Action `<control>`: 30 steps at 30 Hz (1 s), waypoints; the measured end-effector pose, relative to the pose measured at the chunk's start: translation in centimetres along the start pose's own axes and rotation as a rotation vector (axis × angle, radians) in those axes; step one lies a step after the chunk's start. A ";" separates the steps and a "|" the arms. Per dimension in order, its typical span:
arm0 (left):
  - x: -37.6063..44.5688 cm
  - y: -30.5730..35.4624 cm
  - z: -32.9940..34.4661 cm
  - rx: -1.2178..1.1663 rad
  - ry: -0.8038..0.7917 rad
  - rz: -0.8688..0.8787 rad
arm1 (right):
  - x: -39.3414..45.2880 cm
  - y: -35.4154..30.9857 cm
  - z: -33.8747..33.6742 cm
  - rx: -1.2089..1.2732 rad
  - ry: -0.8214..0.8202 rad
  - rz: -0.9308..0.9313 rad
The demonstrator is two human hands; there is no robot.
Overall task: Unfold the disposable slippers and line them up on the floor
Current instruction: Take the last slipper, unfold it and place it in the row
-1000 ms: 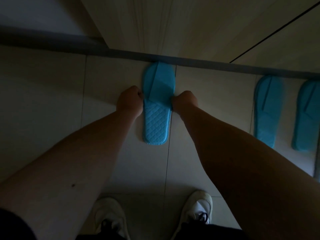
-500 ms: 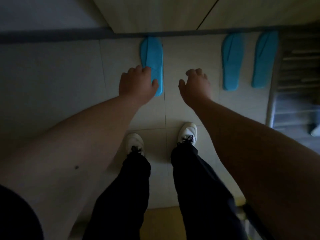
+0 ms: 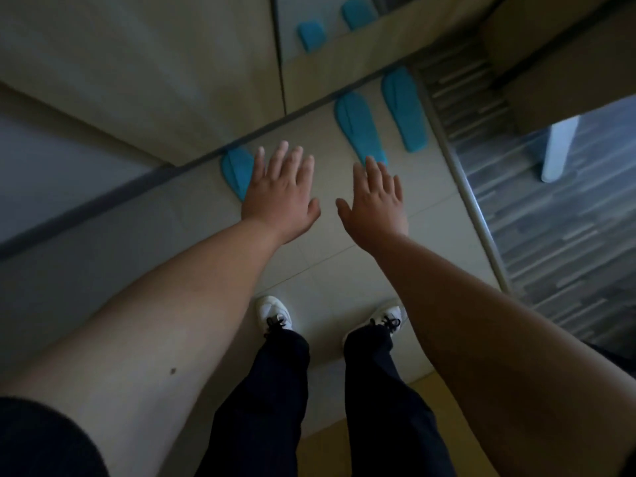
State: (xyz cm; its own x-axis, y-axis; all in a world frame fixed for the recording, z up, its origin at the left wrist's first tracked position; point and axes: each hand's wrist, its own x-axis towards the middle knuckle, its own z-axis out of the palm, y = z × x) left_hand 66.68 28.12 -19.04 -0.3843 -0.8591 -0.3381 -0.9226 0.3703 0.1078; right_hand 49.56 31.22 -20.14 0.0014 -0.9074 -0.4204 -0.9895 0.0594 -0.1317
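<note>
Three blue disposable slippers lie flat on the tiled floor, toes against the dark skirting. The left slipper [image 3: 236, 171] is partly hidden behind my left hand [image 3: 280, 192]. The middle slipper [image 3: 358, 127] and the right slipper [image 3: 404, 108] lie side by side further right. My left hand is raised well above the floor with its fingers spread and holds nothing. My right hand [image 3: 375, 199] is also raised, open and empty, its fingertips overlapping the heel of the middle slipper in the view.
A glossy wall panel [image 3: 309, 36] above the skirting reflects two slippers. A metal threshold strip [image 3: 475, 201] separates the tiles from grey striped flooring at the right. My white shoes [image 3: 273, 311] stand on the tiles below the hands. A white post [image 3: 557, 149] stands at the far right.
Both hands let go of the left slipper and rose away from the floor with fingers spreading. The view pulled back and tilted, as I stood up.
</note>
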 end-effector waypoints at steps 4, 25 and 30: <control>2.2 5.6 -0.9 0.043 -0.030 0.071 | -1.7 5.8 -0.8 0.029 0.004 0.070; 12.6 41.9 -1.2 0.242 -0.050 0.517 | -12.7 39.5 -0.4 0.285 0.094 0.572; 14.9 46.1 -0.6 0.236 -0.063 0.546 | -12.4 44.5 -0.6 0.322 0.110 0.633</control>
State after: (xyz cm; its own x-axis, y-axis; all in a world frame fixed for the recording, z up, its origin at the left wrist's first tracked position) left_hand 18.41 32.16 -18.52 -0.7918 -0.5023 -0.3475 -0.5570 0.8272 0.0735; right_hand 5.47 44.89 -20.24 -0.5900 -0.6937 -0.4132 -0.7036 0.6927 -0.1582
